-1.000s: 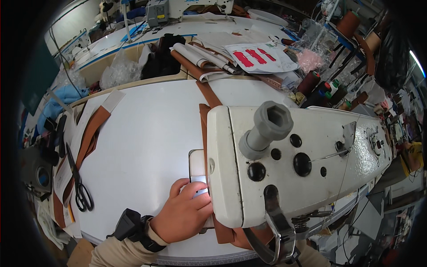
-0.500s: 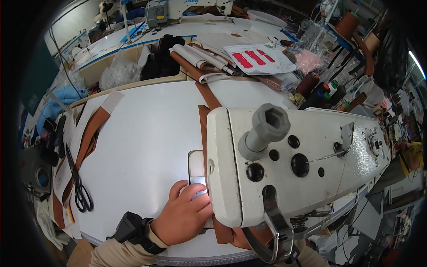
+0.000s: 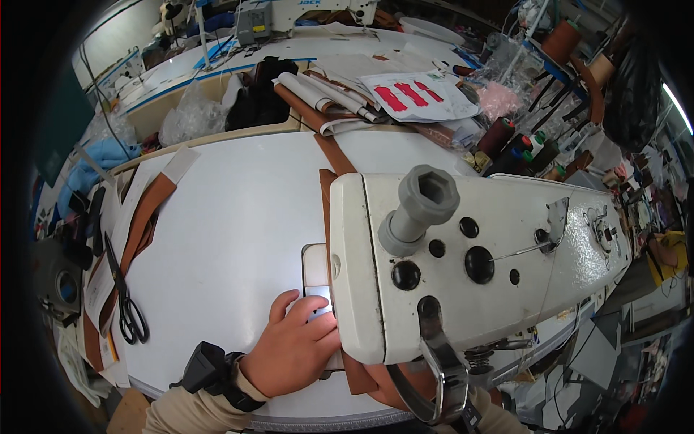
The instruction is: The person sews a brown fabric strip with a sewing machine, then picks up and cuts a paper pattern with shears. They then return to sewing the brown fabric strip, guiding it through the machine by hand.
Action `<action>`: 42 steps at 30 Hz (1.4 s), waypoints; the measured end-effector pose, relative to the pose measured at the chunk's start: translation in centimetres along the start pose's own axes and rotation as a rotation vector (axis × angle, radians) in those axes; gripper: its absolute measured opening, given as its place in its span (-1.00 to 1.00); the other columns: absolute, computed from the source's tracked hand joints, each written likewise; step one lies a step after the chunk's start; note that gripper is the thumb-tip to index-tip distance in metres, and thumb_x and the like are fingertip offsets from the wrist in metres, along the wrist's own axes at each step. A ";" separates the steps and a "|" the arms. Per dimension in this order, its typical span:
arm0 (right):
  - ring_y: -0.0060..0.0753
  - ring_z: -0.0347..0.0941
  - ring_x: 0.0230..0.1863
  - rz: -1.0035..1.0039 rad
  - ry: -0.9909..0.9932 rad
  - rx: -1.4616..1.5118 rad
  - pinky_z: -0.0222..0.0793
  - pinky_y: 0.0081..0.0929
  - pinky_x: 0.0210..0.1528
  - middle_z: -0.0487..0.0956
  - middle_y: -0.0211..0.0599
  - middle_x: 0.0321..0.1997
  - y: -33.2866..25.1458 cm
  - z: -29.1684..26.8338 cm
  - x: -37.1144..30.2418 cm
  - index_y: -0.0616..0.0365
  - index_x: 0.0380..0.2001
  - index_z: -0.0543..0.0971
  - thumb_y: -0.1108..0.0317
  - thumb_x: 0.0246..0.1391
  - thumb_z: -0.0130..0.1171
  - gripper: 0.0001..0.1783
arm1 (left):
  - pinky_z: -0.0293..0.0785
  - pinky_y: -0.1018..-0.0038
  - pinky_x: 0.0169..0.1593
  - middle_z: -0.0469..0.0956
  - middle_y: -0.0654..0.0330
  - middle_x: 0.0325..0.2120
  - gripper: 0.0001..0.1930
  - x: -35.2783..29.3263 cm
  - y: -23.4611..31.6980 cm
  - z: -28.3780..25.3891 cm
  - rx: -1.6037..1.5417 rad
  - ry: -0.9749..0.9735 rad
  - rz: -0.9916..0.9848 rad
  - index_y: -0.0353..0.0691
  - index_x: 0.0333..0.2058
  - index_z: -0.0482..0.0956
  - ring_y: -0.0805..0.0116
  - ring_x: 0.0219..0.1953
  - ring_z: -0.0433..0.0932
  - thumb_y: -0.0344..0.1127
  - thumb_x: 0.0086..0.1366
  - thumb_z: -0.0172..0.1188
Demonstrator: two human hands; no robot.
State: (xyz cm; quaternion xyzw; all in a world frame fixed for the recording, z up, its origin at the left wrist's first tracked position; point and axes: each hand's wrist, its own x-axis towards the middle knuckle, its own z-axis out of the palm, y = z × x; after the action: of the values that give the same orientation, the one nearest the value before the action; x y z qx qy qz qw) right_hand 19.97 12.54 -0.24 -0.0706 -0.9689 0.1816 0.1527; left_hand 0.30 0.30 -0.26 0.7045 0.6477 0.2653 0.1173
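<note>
My left hand (image 3: 293, 354) rests palm down at the left side of a white sewing machine head (image 3: 434, 267). Its thumb and fingers are apart, and some fingertips pass out of sight behind the machine, beside a lit metal plate (image 3: 316, 271). A brown leather-like strip (image 3: 359, 376) runs under the machine's left edge and shows again beyond it. My right hand (image 3: 394, 383) lies at the strip's near end, mostly covered by the machine and its curved metal lever (image 3: 444, 376). The right fingers are hidden.
Black scissors (image 3: 130, 311) lie at the left beside brown and white strips (image 3: 144, 210). Rolled brown material (image 3: 311, 108) and a sheet with red shapes (image 3: 416, 94) lie at the back. Thread cones (image 3: 499, 137) stand at the back right. Another sewing machine (image 3: 289, 14) is farther off.
The whole view has shifted slightly, so the machine sits a little farther left in the picture. My hands keep nearly the same places by the strip.
</note>
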 end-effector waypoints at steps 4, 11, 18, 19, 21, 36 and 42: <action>0.00 0.58 0.00 -0.041 -0.002 -0.130 0.53 -0.07 0.05 0.60 -0.06 -0.04 -0.3 0.1 -0.6 0.20 0.04 0.57 0.14 0.06 0.33 -0.48 | 0.14 -0.13 0.32 0.47 0.28 -0.11 -0.74 -0.1 -0.1 0.1 -0.017 -0.030 -0.016 -0.08 -0.14 0.63 0.08 0.16 0.37 -0.43 0.17 0.19; -0.07 0.55 0.06 0.131 0.121 0.003 0.45 -0.07 0.14 0.62 -0.07 0.02 3.8 4.1 -3.3 0.19 0.09 0.54 0.14 0.19 0.23 -0.52 | 0.10 -0.22 0.36 0.46 0.30 -0.08 -0.74 -0.2 -0.3 0.3 0.077 -0.040 -0.011 -0.04 -0.14 0.63 0.09 0.20 0.35 -0.43 0.18 0.20; -0.08 0.50 0.18 0.091 -0.016 -0.445 0.36 -0.03 0.27 0.58 -0.05 0.17 9.5 9.7 -8.1 0.18 0.19 0.49 0.11 0.26 0.18 -0.48 | 0.09 -0.26 0.37 0.46 0.29 -0.08 -0.76 -0.1 -0.6 0.6 0.120 -0.047 -0.006 -0.05 -0.16 0.63 0.08 0.22 0.36 -0.44 0.18 0.20; -0.08 0.49 0.20 0.050 -0.061 -0.542 0.35 -0.02 0.28 0.58 -0.04 0.18 9.8 10.2 -8.1 0.18 0.20 0.49 0.11 0.27 0.17 -0.47 | 0.09 -0.26 0.36 0.46 0.29 -0.08 -0.77 0.0 -0.6 0.6 0.114 -0.061 -0.015 -0.05 -0.17 0.63 0.08 0.21 0.36 -0.44 0.18 0.20; -0.08 0.47 0.23 -0.050 -0.158 -0.752 0.33 -0.01 0.32 0.57 -0.04 0.22 9.6 10.0 -7.4 0.18 0.22 0.47 0.10 0.28 0.17 -0.45 | 0.09 -0.25 0.37 0.45 0.28 -0.09 -0.77 -0.1 -0.6 0.6 0.117 -0.036 0.002 -0.06 -0.17 0.62 0.08 0.22 0.36 -0.43 0.18 0.19; -0.13 0.48 -0.17 0.238 0.260 -0.022 0.37 -0.16 -0.12 0.52 -0.28 -0.22 -5.9 2.0 -4.4 0.07 -0.30 0.65 0.31 -0.01 0.33 -0.82 | 0.22 -0.04 0.38 0.51 0.13 0.00 -0.65 -2.0 1.5 -0.2 0.163 -0.074 0.180 -0.15 0.02 0.64 0.09 0.27 0.41 -0.33 0.25 0.17; -0.41 0.35 -0.41 0.146 0.299 -0.126 0.21 -0.34 -0.32 0.39 -0.55 -0.44 -5.9 2.7 -5.4 0.01 -0.32 0.73 0.19 -0.11 0.42 -0.75 | 0.31 0.12 0.32 0.53 0.13 0.11 -0.62 -4.1 2.9 -0.2 0.183 -0.118 0.272 -0.15 0.06 0.65 0.14 0.27 0.45 -0.32 0.26 0.19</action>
State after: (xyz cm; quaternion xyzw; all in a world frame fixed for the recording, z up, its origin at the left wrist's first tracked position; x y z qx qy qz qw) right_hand 23.72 5.19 -1.90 -0.1767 -0.9370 0.1188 0.2768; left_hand 2.60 -4.12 0.54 0.8078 0.5597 0.1770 0.0533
